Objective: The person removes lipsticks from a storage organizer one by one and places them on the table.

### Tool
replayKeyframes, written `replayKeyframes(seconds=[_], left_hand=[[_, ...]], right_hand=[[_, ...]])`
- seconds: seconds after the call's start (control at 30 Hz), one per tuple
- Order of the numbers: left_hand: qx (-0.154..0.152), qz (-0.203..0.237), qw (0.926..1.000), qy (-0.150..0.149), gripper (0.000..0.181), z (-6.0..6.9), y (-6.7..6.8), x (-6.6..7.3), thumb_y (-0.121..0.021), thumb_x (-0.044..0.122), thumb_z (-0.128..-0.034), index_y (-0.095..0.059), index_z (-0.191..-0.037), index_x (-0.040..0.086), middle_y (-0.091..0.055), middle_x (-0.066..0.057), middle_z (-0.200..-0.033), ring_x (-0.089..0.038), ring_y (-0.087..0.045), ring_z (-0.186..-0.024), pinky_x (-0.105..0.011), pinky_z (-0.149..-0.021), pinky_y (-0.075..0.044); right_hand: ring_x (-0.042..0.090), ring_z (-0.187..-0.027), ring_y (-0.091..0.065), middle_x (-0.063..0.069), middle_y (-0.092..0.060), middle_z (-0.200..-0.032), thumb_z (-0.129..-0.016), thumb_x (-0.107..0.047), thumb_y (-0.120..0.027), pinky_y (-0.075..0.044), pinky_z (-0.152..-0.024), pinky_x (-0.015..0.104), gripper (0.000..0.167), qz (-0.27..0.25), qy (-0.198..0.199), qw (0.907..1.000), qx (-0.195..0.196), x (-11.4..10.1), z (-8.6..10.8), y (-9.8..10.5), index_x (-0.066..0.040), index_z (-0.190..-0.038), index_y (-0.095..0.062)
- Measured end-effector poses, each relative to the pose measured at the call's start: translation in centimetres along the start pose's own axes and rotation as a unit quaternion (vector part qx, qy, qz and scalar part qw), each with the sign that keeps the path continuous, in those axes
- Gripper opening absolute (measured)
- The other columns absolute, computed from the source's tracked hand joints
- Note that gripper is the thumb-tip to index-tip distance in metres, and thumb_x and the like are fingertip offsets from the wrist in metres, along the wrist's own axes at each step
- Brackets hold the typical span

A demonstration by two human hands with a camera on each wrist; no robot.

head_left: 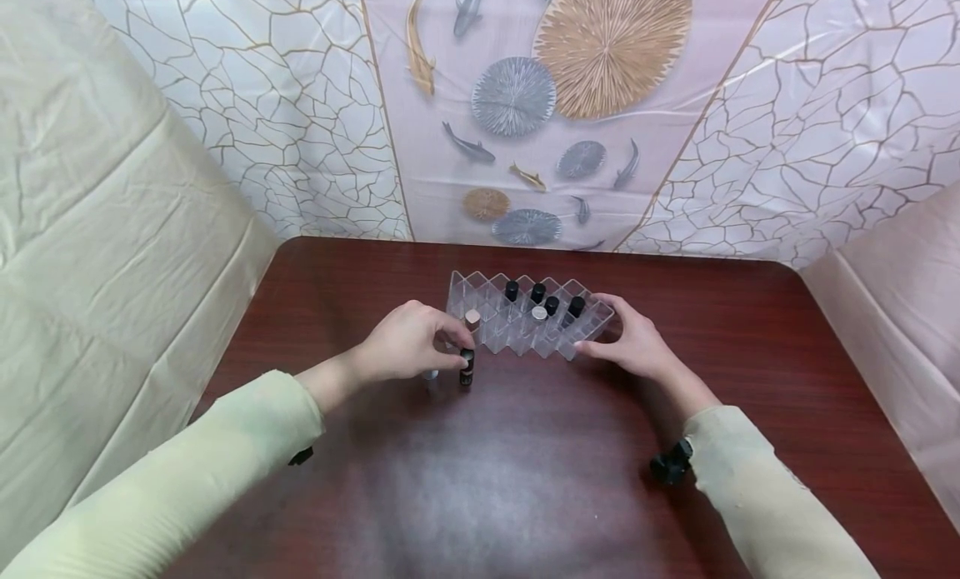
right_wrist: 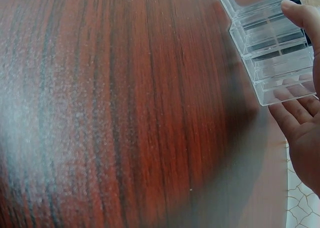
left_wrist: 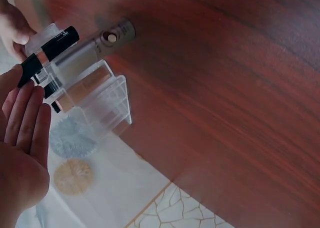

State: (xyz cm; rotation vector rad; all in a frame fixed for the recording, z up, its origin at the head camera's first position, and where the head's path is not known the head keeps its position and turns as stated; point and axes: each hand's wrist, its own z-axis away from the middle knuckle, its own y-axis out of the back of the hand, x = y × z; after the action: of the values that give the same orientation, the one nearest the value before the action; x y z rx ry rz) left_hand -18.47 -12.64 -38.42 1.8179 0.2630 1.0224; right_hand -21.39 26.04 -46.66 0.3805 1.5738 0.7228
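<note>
The left hand [head_left: 412, 343] partly hides a pale tube [head_left: 431, 376]. The right wrist view crops the clear acrylic rack [right_wrist: 270, 40].

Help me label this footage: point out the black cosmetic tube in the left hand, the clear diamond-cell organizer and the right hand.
Black cosmetic tube [left_wrist: 56, 46]: left wrist view, on its lettered section.
Clear diamond-cell organizer [head_left: 521, 336]: head view, on its near side.
Right hand [head_left: 637, 341]: head view, on the back of it.
</note>
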Motion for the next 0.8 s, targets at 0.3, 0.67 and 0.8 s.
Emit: replayKeyframes(seconds=[0.3,0.67,0.8], left_hand=[[-0.019,-0.016,0.9997,0.0,0.018,0.3,-1.0,-0.1,-0.091,0.022,-0.0832,-0.085,-0.1,0.023,-0.078,0.018,-0.087,0.0,-0.072,-0.08,-0.024,-0.073,-0.054],[-0.017,-0.022,0.9996,0.004,0.017,0.6,-2.0,-0.4,-0.091,0.024,-0.0835,-0.085,-0.099,0.024,-0.078,0.017,-0.087,-0.01,-0.074,-0.081,-0.026,-0.072,-0.053],[-0.015,-0.024,0.9996,0.004,0.018,0.7,-2.3,-0.6,-0.092,0.024,-0.0831,-0.085,-0.099,0.024,-0.078,0.017,-0.087,-0.012,-0.075,-0.083,-0.026,-0.073,-0.053]], right_hand=[[0.038,-0.127,-0.067,0.022,-0.062,-0.144,-0.085,-0.023,-0.092,-0.052,-0.106,0.052,0.088,0.001,-0.003,1.0,-0.003,0.1,0.1,0.1,-0.005,-0.157,-0.044],[0.037,-0.125,-0.068,0.022,-0.064,-0.142,-0.085,-0.024,-0.092,-0.054,-0.104,0.046,0.087,0.003,0.0,1.0,0.003,-0.1,0.1,0.0,-0.005,-0.156,-0.046],[0.039,-0.126,-0.067,0.023,-0.064,-0.141,-0.085,-0.024,-0.092,-0.054,-0.105,0.049,0.086,0.002,0.004,1.0,0.003,-0.3,0.1,0.0,-0.005,-0.155,-0.046]])
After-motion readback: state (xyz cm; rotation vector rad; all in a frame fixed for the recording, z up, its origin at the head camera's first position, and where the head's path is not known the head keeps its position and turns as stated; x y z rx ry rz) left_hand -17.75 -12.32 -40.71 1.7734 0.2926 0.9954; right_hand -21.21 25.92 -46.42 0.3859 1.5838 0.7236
